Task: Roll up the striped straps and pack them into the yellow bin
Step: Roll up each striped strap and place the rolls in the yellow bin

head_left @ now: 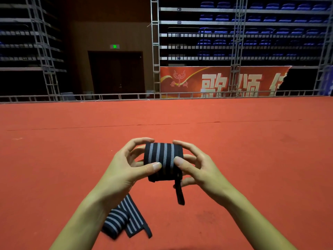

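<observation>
Held mid-air between left hand [126, 166] and right hand [198, 168], both pinching the rolled strap [163, 160]; roll axis left-right, loose tail [180, 193] dangling nearer the right hand. Second strap [126, 221] near-left on carpet [252, 159]. No yellow bin visible.

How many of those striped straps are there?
2: one rolled strap held between both hands, one loose strap on the red floor below the left wrist. Others may be hidden.
</observation>
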The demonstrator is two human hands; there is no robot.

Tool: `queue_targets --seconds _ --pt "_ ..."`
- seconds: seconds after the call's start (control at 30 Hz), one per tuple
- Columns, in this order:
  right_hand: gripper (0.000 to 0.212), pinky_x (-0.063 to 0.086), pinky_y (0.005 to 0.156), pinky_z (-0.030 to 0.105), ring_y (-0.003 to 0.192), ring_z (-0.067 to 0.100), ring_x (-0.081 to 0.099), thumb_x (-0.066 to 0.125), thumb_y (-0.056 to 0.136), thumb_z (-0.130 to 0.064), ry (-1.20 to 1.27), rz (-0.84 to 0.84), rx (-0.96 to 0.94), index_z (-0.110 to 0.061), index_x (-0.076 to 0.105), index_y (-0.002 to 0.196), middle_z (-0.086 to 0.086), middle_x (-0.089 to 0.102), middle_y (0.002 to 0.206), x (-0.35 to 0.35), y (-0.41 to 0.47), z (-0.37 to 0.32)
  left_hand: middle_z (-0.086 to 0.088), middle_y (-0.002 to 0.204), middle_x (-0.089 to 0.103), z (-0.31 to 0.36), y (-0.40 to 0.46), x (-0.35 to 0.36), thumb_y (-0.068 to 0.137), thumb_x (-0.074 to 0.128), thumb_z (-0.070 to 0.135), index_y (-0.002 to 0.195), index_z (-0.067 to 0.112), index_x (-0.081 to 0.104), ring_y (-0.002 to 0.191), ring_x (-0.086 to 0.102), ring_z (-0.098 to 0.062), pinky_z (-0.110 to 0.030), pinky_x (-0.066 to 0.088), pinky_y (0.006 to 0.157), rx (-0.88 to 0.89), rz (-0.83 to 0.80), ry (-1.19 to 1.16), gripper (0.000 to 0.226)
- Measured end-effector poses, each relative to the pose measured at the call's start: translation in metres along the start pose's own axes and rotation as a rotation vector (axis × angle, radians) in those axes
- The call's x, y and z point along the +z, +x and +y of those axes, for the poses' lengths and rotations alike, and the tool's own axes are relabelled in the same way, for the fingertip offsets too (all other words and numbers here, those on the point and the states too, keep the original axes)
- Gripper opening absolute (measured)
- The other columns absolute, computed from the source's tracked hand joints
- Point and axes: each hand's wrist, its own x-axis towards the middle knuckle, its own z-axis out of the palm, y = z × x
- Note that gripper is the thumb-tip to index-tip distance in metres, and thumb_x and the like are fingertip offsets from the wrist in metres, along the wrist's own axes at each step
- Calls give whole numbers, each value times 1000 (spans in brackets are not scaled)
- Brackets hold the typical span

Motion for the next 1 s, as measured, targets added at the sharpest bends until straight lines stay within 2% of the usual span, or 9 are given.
queue_targets --seconds 0.1,0.2,0.33,0.43,0.57,0.6,0.8,0.9,1.0 --pt "54 66 80 57 95 44 79 80 95 -19 36 28 -25 -33 62 144 12 74 127 0 1 -1 -8 139 71 0 0 -1 80 90 -2 136 18 61 118 74 -38 -53 61 100 44 -42 13 66" --pt "53 66 79 53 95 44 79 80 94 -6 52 62 -56 -28 65 140 14 74 127 1 2 2 -6 143 69 1 0 -1 83 84 4 139 19 60 124 72 -34 -56 59 102 58 -81 39 63" --pt "57 65 80 47 97 42 79 81 93 0 13 47 -108 -31 65 138 10 74 129 -2 0 9 5 136 74 9 -2 3 97 80 29 145 31 62 126 72 -16 -42 57 109 15 -63 122 51" --pt "59 63 84 42 100 40 79 80 92 6 -37 34 -148 -30 64 136 6 72 132 -4 -4 10 6 130 77 13 -3 5 94 74 35 143 34 64 123 73 -14 -39 60 106 19 -78 230 49" --pt "65 61 94 63 108 40 77 75 89 12 -119 43 -201 -29 62 138 2 68 136 -3 -11 11 2 118 81 13 -2 6 89 85 25 132 25 71 113 77 -15 -35 62 101 36 -101 333 46" --pt "68 60 96 64 109 36 77 73 89 12 -154 56 -217 -31 62 140 -1 67 137 -3 -14 11 1 116 82 12 -1 6 86 87 24 130 24 70 111 78 -16 -34 62 99 31 -111 348 47" --pt "103 60 103 39 131 21 67 76 85 10 -327 103 -256 -44 35 163 -16 51 157 -15 -37 10 4 118 78 -1 0 30 85 90 19 135 29 61 109 77 -18 -33 62 95 81 -153 403 58" --pt "98 58 103 31 136 17 63 85 84 1 -387 117 -266 -41 40 161 -15 52 157 -33 -54 6 1 121 76 -10 0 55 91 86 13 142 34 56 111 76 -22 -35 62 96 146 -188 369 63" --pt "83 60 101 36 130 22 65 89 83 -4 -461 182 -298 -35 53 151 -9 63 143 -56 -75 -1 -2 121 73 -20 3 85 94 83 11 143 33 56 115 74 -25 -40 62 99 229 -232 331 60"
